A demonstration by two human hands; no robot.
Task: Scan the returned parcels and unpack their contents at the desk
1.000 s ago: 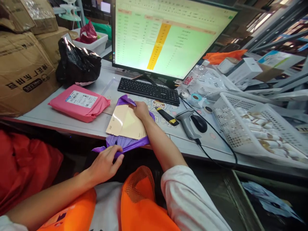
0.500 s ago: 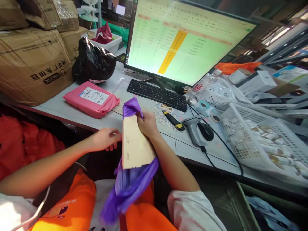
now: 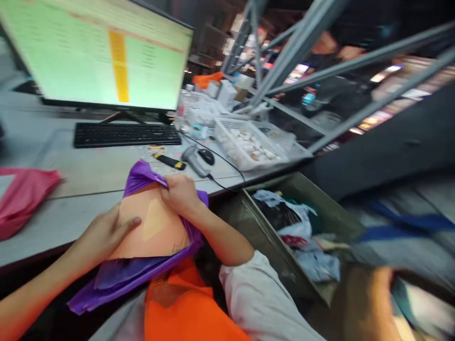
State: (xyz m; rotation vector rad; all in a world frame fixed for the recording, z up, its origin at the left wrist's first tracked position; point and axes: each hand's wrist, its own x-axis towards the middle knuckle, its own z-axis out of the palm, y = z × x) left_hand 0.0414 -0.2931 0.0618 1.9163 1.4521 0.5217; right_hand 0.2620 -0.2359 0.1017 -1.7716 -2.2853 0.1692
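Note:
A flat tan cardboard box [image 3: 138, 222] is held over my lap, partly inside a torn-looking purple plastic bag [image 3: 142, 173]. The bag bunches above the box's top edge and hangs loose below it. My left hand [image 3: 104, 232] grips the box at its left side, thumb lying across the face and the other fingers hidden behind. At the upper right corner, my right hand [image 3: 181, 194] is closed on the purple plastic with the box edge beneath it. A lighter patch shows on the box face.
On the desk are a keyboard [image 3: 124, 134], a yellow-and-black cutter [image 3: 168, 161], a grey scanner [image 3: 195, 160], a mouse [image 3: 206, 156] and a white basket [image 3: 245, 142]. A monitor [image 3: 88, 61] stands behind. Left lies a pink parcel [image 3: 28, 194]. An open bin [image 3: 302, 227] stands below right.
The view has swung to the right. My left hand has come from beside the box to take hold of its side. The box has turned, its face now wider in view.

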